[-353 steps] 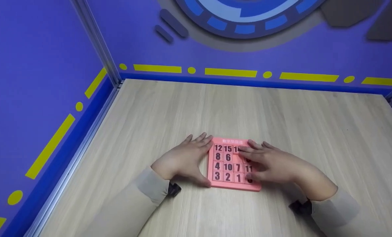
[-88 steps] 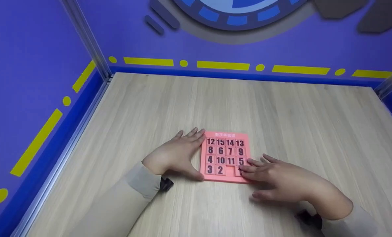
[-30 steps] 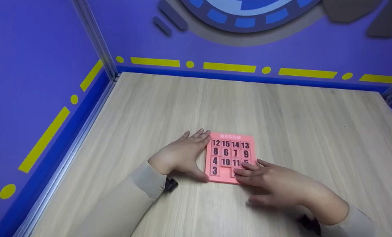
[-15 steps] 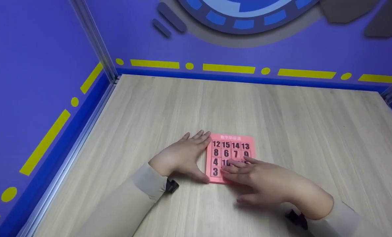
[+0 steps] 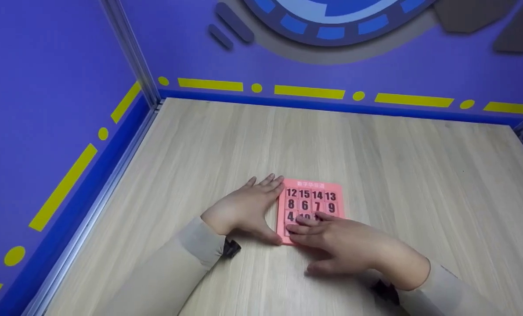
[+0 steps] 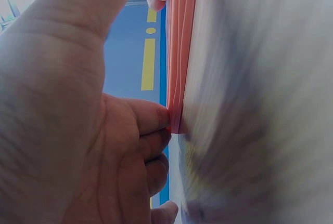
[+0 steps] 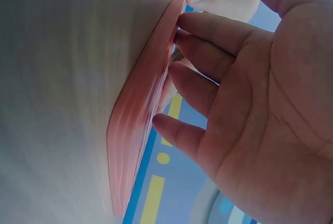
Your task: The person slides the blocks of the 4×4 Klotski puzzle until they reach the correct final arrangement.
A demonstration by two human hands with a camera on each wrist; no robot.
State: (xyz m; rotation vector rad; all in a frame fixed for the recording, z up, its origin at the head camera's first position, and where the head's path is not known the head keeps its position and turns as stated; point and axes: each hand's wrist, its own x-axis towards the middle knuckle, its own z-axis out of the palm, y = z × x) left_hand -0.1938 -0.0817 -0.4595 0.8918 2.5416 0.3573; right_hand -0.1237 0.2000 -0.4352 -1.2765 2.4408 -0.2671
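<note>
Pink plastic square sliding puzzle with black numbers [image 5: 311, 199] lies flat on a pale wood-grain table [image 5: 261, 136], roughly midway between its left and right edges and well short of its far edge. Its numbered tiles show 12, 15, 14, 13 along the far row and 8, 6, 7, 9 below; the nearest row is hidden under fingers. It looks light and stiff, smooth enough to skate over the wood if pushed at one side only. The small tiles probably slide under a fingertip's light pressure, and the thin raised rim seems the soundest place for lifting or steadying.

The left hand [image 5: 243, 208] has thumb and fingers spread well apart along the left rim, fingertips touching the far-left corner and thumb at the near-left one, bracing rather than clamping. The right hand [image 5: 342, 243] reaches over the near rows with long, nearly straight fingers; its fingertips rest on the puzzle's face, clamped on nothing, the thumb apart and clear of the rim.

Beige sleeves [image 5: 156, 272] cover both forearms. Beyond the far edge stands a blue-purple wall [image 5: 178, 44] with yellow dashes.
</note>
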